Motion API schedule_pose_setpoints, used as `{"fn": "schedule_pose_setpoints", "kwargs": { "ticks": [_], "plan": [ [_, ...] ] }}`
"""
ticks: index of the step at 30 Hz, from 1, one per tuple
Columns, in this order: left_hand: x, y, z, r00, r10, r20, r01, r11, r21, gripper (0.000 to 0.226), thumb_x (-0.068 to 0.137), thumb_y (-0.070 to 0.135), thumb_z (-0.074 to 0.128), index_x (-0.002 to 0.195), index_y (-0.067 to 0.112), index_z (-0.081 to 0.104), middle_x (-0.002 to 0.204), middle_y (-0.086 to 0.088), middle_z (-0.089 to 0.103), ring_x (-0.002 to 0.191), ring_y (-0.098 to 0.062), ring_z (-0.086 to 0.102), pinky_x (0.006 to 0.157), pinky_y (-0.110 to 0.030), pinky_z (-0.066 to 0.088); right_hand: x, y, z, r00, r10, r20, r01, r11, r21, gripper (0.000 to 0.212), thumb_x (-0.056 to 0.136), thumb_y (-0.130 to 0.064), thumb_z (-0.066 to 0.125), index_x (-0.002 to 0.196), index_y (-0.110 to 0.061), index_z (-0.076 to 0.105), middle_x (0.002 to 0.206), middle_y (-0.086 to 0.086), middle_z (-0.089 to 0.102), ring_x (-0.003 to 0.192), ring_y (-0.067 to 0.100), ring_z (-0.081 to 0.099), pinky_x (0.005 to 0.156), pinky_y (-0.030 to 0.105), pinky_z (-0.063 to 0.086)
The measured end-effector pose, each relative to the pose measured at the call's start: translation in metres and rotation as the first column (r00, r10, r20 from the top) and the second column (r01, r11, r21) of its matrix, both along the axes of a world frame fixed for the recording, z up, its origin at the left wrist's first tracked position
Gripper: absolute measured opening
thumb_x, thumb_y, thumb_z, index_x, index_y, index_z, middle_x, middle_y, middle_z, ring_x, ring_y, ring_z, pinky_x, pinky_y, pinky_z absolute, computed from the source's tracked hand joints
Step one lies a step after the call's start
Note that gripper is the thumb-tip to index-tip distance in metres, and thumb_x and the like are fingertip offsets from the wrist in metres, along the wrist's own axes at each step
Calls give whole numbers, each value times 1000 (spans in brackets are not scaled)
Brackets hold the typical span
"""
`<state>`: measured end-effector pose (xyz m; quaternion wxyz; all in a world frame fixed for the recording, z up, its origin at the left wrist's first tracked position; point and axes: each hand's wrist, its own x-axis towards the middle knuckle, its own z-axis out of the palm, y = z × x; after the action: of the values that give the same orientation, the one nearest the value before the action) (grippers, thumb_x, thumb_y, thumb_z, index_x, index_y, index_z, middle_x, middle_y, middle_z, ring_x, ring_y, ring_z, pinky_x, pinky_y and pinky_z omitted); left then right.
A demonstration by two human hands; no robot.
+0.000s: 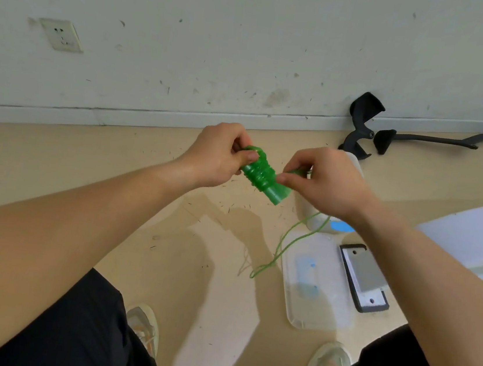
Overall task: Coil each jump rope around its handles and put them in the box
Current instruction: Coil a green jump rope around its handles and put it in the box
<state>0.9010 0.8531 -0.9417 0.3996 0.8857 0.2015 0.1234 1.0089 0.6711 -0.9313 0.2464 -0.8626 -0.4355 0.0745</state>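
A green jump rope's handles (266, 180) are held together in the air in front of me, with green cord wound in several turns around their middle. My left hand (216, 155) grips the upper end of the handles, thumb on top. My right hand (325, 184) pinches the cord just right of the coil. A loose loop of green cord (281, 248) hangs from under my right hand down to the floor. A clear plastic box (471, 235) stands at the right edge.
A clear plastic lid (315, 286) lies on the floor beside a black-framed grey plate (364, 277). A white bottle-like object (318, 219) stands behind my right hand. Black frame parts (362, 127) lie by the wall. My shoes (143, 329) and knees are below.
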Motion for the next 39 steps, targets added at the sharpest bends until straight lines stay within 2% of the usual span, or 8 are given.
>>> {"fn": "schedule_pose_setpoints", "kwargs": {
  "ticks": [5,11,15,19,23,28,34,39],
  "plan": [
    [-5,3,6,989,-148,14,143,925,-352,9,94,9,64,85,9,61,86,-10,69,79,-22,70,71,-28,60,11,-8,-8,981,64,-184,-39,990,133,12,90,-30,72,81,-22,73,59,-19,61,58,-3,53,58,11,37],
    [-8,-1,7,993,41,115,42,764,-644,14,98,8,57,85,8,59,91,-11,66,80,-18,70,70,-24,58,7,-7,-22,900,-48,-433,87,994,71,30,99,-22,55,71,-19,66,52,-12,53,49,4,44,54,20,40],
    [-6,-4,1,982,159,105,-61,784,-618,11,99,10,57,88,7,59,96,-11,66,83,-17,69,71,-23,58,-23,9,-33,907,-65,-415,73,997,4,42,106,-37,39,79,-18,65,62,-3,54,56,11,50,57,28,45],
    [-4,-3,-5,956,288,59,-214,820,-530,11,99,17,60,90,11,60,102,-11,66,77,-17,70,77,-30,60,-49,18,-35,983,55,-177,-64,997,-45,30,105,-31,38,91,-15,60,74,0,59,72,22,57,67,35,45],
    [-3,-6,-7,955,292,55,-272,933,-236,10,98,24,61,92,17,58,94,-3,67,74,-16,70,74,-31,57,-59,20,-27,993,116,-24,-118,987,-107,32,104,-36,40,78,-19,50,69,0,52,69,27,54,62,37,44],
    [-2,-14,-10,995,95,21,-96,992,86,13,94,24,66,85,19,58,83,5,64,76,-13,62,67,-25,48,-37,15,-1,984,131,123,-113,984,-141,35,97,-42,55,69,-21,54,61,-4,52,65,22,54,59,33,41],
    [-3,-14,-2,996,-84,-10,83,995,-51,13,92,18,70,82,20,62,79,2,68,68,-12,68,63,-21,52,3,-3,3,996,41,-79,-37,998,60,18,86,-37,75,80,-21,73,67,-10,62,59,-1,53,54,10,37],
    [-7,-7,9,978,-203,48,207,910,-358,12,94,8,64,84,12,60,86,-9,70,76,-15,70,71,-26,59,12,-11,-7,949,34,-313,17,987,158,24,92,-35,69,74,-19,71,55,-12,48,44,2,45,47,11,34]
  ]
}}
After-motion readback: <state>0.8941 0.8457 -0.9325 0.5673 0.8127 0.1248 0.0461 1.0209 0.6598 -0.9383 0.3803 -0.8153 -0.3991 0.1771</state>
